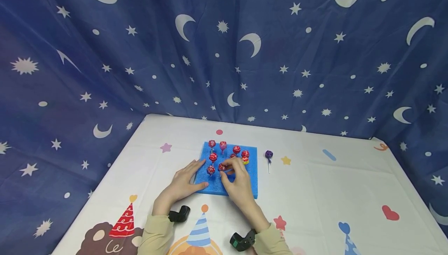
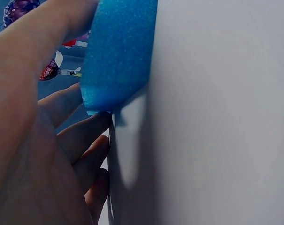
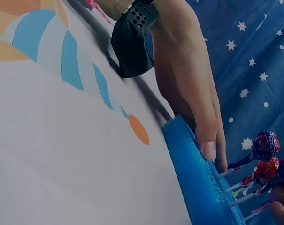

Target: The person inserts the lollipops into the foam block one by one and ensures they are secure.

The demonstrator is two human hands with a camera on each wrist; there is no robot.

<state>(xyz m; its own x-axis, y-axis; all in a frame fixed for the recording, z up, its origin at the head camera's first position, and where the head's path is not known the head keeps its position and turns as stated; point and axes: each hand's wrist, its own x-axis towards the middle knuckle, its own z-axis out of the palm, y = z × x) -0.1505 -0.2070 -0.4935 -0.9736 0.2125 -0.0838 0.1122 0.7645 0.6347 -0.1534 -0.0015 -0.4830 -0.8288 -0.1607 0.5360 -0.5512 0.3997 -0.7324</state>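
Observation:
A blue foam board (image 1: pixel 220 188) lies on the table with several wrapped lollipops standing upright in it, mostly red. My right hand (image 1: pixel 239 181) pinches one red-and-blue lollipop (image 1: pixel 221 167) near the front middle of the board. Along the board's left side my left hand (image 1: pixel 185 183) rests with extended fingers, its thumb lying over the front left corner. In the left wrist view its other fingers (image 2: pixel 83 138) reach along the foam's edge. To the left of the pinched lollipop stands another lollipop (image 1: pixel 210 170). Part of the board is hidden beneath my right hand.
A dark purple lollipop (image 1: pixel 268 154) lies flat on the table right of the board, its white stick toward me. The white tablecloth (image 1: pixel 315 192) carries printed stars, hearts and party hats. A blue star-and-moon curtain (image 1: pixel 224 53) hangs behind and at the sides.

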